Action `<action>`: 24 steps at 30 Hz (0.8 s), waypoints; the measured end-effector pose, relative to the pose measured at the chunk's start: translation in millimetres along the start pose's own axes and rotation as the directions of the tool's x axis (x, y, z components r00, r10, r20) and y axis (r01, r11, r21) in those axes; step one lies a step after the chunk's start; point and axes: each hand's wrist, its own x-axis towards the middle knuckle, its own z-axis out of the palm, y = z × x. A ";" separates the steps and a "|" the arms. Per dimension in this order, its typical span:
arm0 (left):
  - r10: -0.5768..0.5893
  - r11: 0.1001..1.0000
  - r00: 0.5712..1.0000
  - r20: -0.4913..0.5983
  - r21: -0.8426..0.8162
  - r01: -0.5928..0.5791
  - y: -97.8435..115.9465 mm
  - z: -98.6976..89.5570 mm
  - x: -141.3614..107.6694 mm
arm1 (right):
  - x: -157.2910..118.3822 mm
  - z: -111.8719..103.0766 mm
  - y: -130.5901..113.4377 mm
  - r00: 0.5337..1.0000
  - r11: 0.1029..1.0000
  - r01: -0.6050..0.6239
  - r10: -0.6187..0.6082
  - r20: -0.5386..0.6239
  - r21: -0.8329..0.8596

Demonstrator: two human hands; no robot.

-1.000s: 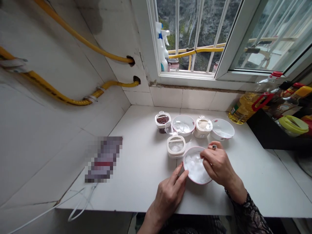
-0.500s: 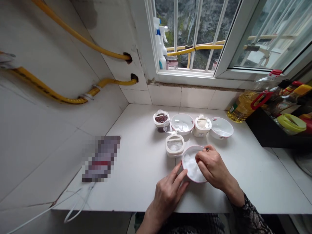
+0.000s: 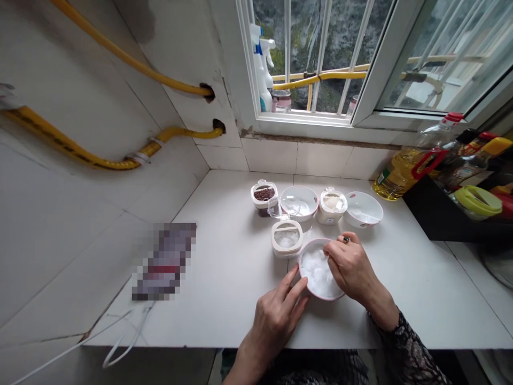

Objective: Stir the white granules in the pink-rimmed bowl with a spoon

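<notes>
My left hand (image 3: pixel 276 313), fingers half-open, steadies the bowl (image 3: pixel 321 298), presumably against skidding; right hand (image 3: pixel 351 264) curls over white contents (image 3: pixel 318 270), can't tell if gripping anything.

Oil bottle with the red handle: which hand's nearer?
Right. The right hand is over the right side of the front bowl, nearer than and left of the oil bottle; the left hand touches that bowl's left rim, farther off.

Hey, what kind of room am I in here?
Most likely a home kitchen: there's a bottle of what looks like cooking oil, small bowls on a white counter, and a black box holding other bottles.
</notes>
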 end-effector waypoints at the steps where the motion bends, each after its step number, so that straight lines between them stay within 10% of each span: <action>1: 0.003 1.000 1.000 -0.001 0.001 -0.003 0.0 0.1 -0.2 | 0.1 0.9 -1.4 1.000 0.999 0.012 -0.013 0.018 0.052; 6: 0.011 1.000 1.000 -0.004 0.001 -0.011 0.1 0.7 -0.5 | 0.9 -10.9 -1.6 0.996 0.984 0.081 -0.087 0.035 0.159; 15: 0.004 1.000 1.000 -0.020 0.014 -0.004 0.1 0.6 -0.7 | -12.2 -40.6 1.1 0.993 0.982 0.109 -0.100 0.063 -0.157; 24: -0.006 1.000 0.999 -0.052 0.004 0.006 0.9 3.3 -0.7 | -44.3 -17.4 -48.7 0.994 0.989 -0.106 0.106 -0.004 -0.104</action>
